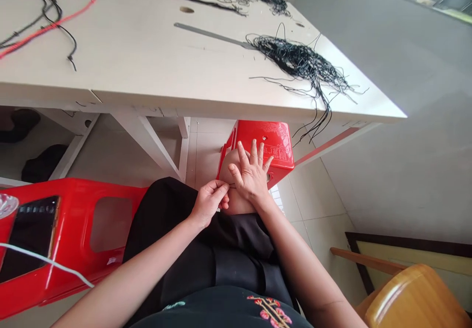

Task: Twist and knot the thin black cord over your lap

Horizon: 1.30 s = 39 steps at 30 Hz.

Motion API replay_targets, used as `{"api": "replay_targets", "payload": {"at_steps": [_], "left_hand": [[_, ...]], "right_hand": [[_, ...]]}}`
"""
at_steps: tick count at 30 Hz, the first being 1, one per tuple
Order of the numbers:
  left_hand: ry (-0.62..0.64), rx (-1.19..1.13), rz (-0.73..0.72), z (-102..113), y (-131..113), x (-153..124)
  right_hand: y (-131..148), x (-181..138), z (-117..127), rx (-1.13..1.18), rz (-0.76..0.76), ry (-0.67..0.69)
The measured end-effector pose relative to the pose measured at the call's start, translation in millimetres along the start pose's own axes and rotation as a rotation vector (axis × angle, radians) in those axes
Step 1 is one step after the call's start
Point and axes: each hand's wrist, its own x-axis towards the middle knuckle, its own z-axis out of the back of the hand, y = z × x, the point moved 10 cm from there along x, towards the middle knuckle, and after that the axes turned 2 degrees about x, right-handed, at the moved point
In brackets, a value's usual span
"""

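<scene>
The left hand (209, 201) pinches a thin black cord (232, 186), which runs toward three o'clock to the right hand (253, 178), fingers fanned out over the knee (236, 206). A black string bundle (302, 65) lies on the bench (147, 57) at one o'clock.

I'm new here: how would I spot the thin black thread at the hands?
From the pale table, drop to the red plastic stool below its right half. Over the bare knee before it, the left hand pinches the thin black thread. Unlike the tabletop's tangled black cords, it's held.
</scene>
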Motion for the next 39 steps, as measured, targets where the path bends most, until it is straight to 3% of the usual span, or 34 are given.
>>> {"api": "replay_targets", "payload": {"at_steps": [24,39], "left_hand": [[-0.093,-0.014,-0.027,27,-14,2],[-0.065,-0.01,0.009,27,-3,3]], "right_hand": [[29,13,-14,0.05,0.036,0.012],[33,6,3,0.051,0.038,-0.016]]}}
